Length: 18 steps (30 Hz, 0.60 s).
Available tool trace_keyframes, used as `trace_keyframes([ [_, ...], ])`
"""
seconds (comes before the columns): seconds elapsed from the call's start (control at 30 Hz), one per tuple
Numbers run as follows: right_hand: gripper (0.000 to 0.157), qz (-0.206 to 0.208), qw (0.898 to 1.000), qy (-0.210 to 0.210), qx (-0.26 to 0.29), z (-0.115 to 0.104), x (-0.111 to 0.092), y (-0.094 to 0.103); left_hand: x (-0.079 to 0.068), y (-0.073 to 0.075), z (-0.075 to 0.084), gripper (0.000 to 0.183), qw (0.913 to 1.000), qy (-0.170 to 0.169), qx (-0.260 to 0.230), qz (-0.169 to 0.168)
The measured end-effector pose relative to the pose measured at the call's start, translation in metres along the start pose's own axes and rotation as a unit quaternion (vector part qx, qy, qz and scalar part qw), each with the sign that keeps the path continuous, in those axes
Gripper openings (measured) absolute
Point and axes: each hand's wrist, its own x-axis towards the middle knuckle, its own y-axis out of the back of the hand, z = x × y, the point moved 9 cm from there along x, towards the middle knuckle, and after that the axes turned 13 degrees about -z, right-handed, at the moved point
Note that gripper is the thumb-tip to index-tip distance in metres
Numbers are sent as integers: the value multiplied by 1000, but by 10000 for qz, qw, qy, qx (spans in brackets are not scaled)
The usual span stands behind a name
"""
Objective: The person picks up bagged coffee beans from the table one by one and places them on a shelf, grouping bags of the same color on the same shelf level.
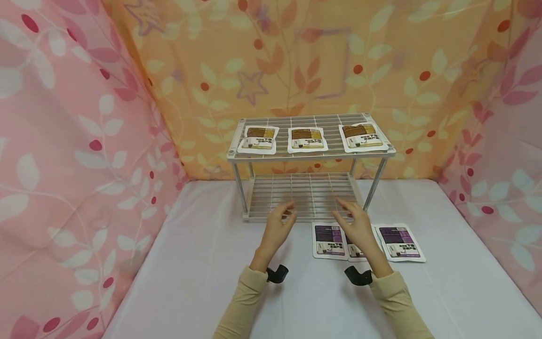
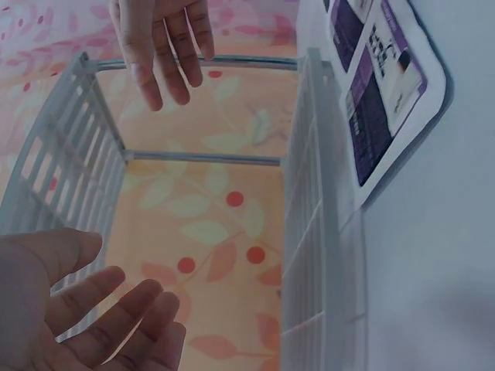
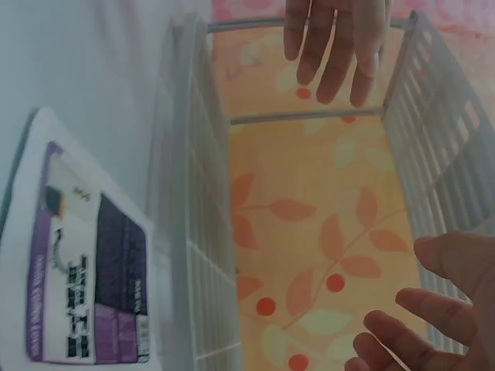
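Observation:
My left hand [image 1: 277, 227] and right hand [image 1: 355, 226] hover in front of a two-tier wire rack [image 1: 302, 216], palms facing each other, fingers relaxed and nothing held. On the rack's upper shelf lie three brown-and-yellow packets: a left one [image 1: 259, 140], a middle one [image 1: 307, 140] and a right one [image 1: 363, 137]. Purple packets lie on the table before the rack: a left one [image 1: 329, 241], a middle one [image 1: 355, 253] partly hidden under my right hand and wrist, and a right one [image 1: 400, 242]. The left wrist view also shows a purple packet [image 2: 390, 93] beside the rack.
The lower wire shelf [image 1: 271, 195] sits close to the white table [image 1: 169, 282]. Metal posts [image 1: 375, 183] stand at the rack's corners. Orange patterned cloth [image 1: 296, 56] hangs behind, with pink cloth [image 1: 63, 165] at both sides. Black wrist mounts [image 1: 359, 276] project inward from the sleeves.

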Motion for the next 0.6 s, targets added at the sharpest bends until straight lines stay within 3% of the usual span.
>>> trace_keyframes([
  [0.17, 41, -75, 9997, -220, -56, 19, -11, -3, -2, -21, -13, 33, 9989, 360, 11, -299],
  [0.33, 43, -296, 9979, -569, -43, 36, -23, -7, -6, -45, -23, 39, 9935, 742, -9, -860],
  [0.6, 43, -610, 9920, -1090, -156, 53, -35, -12, -11, -70, -31, 42, 9851, 980, 108, -1411],
])
